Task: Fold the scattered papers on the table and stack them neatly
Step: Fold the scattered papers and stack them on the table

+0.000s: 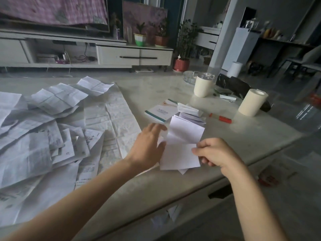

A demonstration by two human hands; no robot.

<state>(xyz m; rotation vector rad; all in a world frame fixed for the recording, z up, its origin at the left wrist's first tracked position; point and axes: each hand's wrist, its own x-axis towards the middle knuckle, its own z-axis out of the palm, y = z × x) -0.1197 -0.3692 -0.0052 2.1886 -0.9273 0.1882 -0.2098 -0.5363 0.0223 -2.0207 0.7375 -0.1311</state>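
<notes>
Left hand (149,145), fingers straight, rests flat on the left side of a white sheet (180,155). Right hand (217,153) pinches the sheet's right edge near the crease. The sheet's long axis runs away from the person. The folded stack (190,112) lies on the surface (156,94) just beyond the sheet, nearer the right hand. Loose papers (34,136) lie to the sheet's left.

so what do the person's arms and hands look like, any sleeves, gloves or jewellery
The left arm and right arm are bare as far as the frame shows, no sleeves in view. The left hand and right hand wear no gloves, and no watch, bracelet or ring is visible on either.
</notes>
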